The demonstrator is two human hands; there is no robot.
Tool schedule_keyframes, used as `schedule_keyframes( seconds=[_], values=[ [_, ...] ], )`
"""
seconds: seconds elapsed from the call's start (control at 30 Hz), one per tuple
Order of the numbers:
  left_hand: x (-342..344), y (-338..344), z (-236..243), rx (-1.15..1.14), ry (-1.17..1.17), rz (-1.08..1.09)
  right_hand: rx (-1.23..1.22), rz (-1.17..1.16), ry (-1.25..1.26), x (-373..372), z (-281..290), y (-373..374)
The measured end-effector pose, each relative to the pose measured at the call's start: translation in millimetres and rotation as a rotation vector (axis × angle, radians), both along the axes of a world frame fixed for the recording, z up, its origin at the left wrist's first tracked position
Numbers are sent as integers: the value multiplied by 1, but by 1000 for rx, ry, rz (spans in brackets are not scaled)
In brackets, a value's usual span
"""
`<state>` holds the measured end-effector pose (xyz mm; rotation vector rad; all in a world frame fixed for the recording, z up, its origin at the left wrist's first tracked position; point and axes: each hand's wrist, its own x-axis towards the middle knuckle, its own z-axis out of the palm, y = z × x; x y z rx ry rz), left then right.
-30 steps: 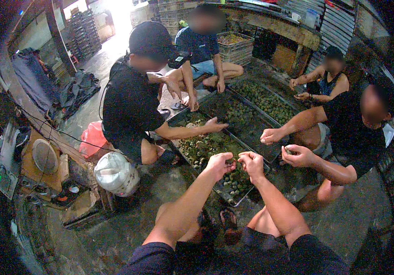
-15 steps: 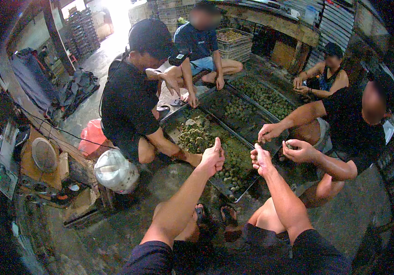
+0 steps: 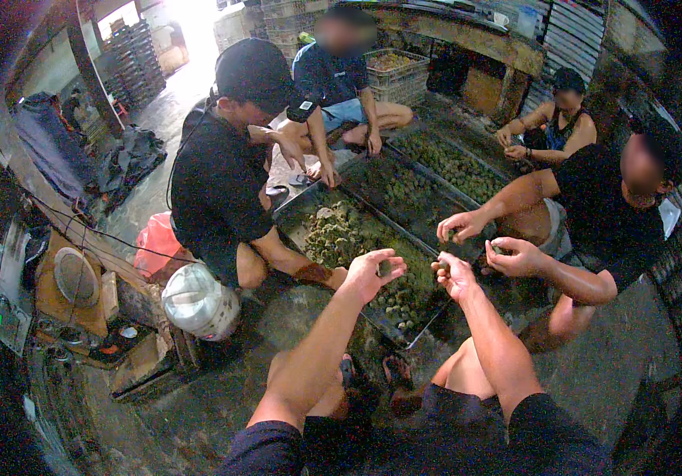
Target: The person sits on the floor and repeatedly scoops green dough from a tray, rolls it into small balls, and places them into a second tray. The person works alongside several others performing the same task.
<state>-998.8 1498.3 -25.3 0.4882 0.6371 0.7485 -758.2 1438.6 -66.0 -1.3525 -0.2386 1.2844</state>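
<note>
Shell [image 3: 386, 268] pinched in left hand [image 3: 373, 274]; right hand [image 3: 454, 275] curled, above tray [image 3: 416, 337] edge.

A wet, dark concrete floor [image 3: 222, 397] is seen, on which long shallow metal trays [image 3: 424, 325] heaped with small greenish-brown shells [image 3: 349, 234] are laid side by side. A white plastic sack [image 3: 198, 301] and a red plastic bag [image 3: 155, 246] are set on the floor just left of the trays. A slatted plastic crate [image 3: 396, 75] is stood at the far end.

Both hands [image 3: 412, 274] higher (now apart)
</note>
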Motion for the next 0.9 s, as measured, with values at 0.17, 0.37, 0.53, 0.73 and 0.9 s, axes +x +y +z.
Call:
schedule_keyframes(
  seconds=[0.17, 0.37, 0.53, 0.73, 0.9],
  values=[
    [-7, 8, 0, -30, 60, -74, -62, -25, 237, 4, 6, 1],
    [0, 8, 5, -94, 116, 309, 8, 145, -35, -23, 26, -4],
    [4, -2, 21, -69, 173, 84, 79, 83, 28, -17, 13, -1],
    [-7, 4, 1, -66, 284, 25, 132, 0, 169, 7, -1, -1],
    [-11, 5, -2, -156, 68, -41, -48, -46, 148, -1, 6, -6]
  ],
)
